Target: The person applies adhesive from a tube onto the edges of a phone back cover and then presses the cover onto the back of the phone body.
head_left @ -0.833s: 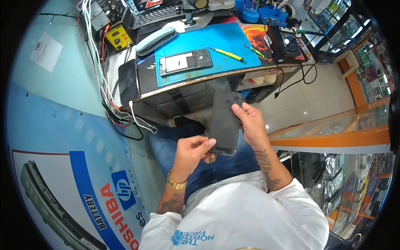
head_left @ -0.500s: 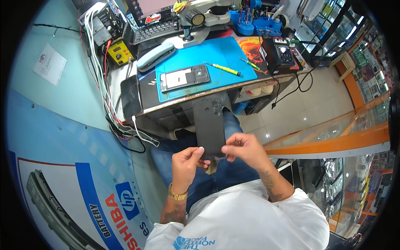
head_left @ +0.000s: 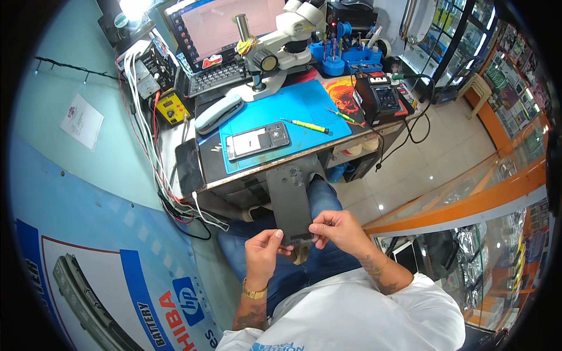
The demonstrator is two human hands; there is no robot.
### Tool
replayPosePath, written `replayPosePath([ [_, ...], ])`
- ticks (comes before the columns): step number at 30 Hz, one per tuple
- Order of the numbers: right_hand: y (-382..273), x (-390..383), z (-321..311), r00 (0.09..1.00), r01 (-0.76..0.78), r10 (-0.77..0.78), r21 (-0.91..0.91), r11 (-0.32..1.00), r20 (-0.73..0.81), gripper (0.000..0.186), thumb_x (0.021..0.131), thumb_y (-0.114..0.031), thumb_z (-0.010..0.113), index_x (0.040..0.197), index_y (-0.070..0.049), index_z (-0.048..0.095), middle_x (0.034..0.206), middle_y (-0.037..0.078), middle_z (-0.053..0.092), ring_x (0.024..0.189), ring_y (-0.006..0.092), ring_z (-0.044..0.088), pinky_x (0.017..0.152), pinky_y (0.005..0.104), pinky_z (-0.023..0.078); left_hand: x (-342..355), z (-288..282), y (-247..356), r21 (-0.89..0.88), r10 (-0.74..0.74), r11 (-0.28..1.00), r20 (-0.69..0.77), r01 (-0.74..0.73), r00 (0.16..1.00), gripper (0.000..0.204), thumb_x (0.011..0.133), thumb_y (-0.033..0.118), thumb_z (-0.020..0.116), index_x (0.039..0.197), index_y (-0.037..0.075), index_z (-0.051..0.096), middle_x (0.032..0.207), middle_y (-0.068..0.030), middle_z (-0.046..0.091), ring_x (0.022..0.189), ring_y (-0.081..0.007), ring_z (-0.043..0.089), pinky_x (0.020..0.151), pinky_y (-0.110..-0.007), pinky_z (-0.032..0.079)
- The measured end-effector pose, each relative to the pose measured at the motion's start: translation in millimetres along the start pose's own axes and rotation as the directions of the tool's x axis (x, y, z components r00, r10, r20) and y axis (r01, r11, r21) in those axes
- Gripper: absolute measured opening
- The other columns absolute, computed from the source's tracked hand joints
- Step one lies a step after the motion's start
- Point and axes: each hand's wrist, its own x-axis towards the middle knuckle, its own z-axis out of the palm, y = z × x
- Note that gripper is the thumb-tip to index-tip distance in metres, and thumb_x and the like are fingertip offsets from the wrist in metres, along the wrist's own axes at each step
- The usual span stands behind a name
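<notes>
The wall (head_left: 126,175) is pale blue. A bright light (head_left: 134,8) glows near the bench (head_left: 249,173). The tiled floor (head_left: 404,167) is shiny.

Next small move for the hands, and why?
Probably slide the right hand up the side of the dark panel: both it and the left hand are at the near end only, leaving the far end without a hand on it.

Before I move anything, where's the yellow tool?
Head view: the yellow tool lies on the blue mat, above and slightly right of picture centre, between the grey phone on its left and the green tool on its right.
</notes>
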Motion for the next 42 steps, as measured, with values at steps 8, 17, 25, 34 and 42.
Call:
replayPosePath([
  [8,-66.2,35.5,-31.2,0.901,0.41,-0.391,0.074,0.909,-0.189,0.035,0.103,-0.03,0.046,0.108,0.001,0.063,0.075,0.007,0.066,0.061,0.0104,0.062,0.058,0.0232,0.051,41.7,-12.5,40.2,0.389,0.329,0.882,-0.109,-0.264,0.938,0.023,0.098,0.018,0.056,0.099,-0.004,0.062,0.073,-0.0029,0.061,0.058,-0.0104,0.062,0.049,-0.023,0.051],
  [17,-241.8,198.5,-118.4,0.273,0.795,-0.754,-0.302,0.527,-0.597,0.021,0.098,-0.005,0.045,0.109,0.0,0.062,0.089,0.008,0.062,0.063,0.0128,0.063,0.052,0.0245,0.052,168.4,-30.9,85.2,0.819,0.648,0.466,-0.058,-0.335,0.759,0.022,0.09,0.016,0.061,0.081,-0.003,0.067,0.056,-0.0165,0.059,0.051,-0.0325,0.06,0.051,-0.042,0.043],
  [25,-352.0,325.2,-251.5,0.048,0.157,-0.851,-0.837,0.524,-0.524,0.019,0.09,-0.016,0.059,0.096,-0.002,0.069,0.088,0.015,0.065,0.07,0.028,0.067,0.06,0.0393,0.053,182.3,-32.8,78.0,0.642,0.469,0.706,-0.107,-0.3,0.877,0.015,0.087,0.014,0.067,0.085,0.0,0.071,0.053,-0.0067,0.061,0.045,-0.0111,0.059,0.043,-0.026,0.041],
  [34,-384.6,236.9,-228.2,0.398,0.208,-0.859,-0.88,0.426,-0.322,0.035,0.076,-0.01,0.06,0.11,-0.004,0.065,0.076,0.017,0.069,0.067,0.0256,0.07,0.066,0.0365,0.055,193.1,-24.6,64.0,0.665,0.623,0.658,-0.217,-0.353,0.752,0.022,0.093,0.018,0.063,0.081,0.0,0.065,0.048,-0.007,0.054,0.04,-0.0128,0.051,0.039,-0.031,0.037],
  [42,-343.0,142.6,-116.6,0.232,0.845,-0.949,-0.439,0.306,-0.216,0.025,0.094,-0.018,0.051,0.108,-0.002,0.064,0.08,0.01,0.067,0.064,0.0146,0.065,0.059,0.0271,0.052,194.5,-36.9,55.8,0.738,0.803,0.507,-0.217,-0.446,0.555,0.023,0.097,0.02,0.057,0.09,0.0,0.067,0.059,-0.0102,0.059,0.049,-0.0167,0.055,0.046,-0.034,0.04],
])
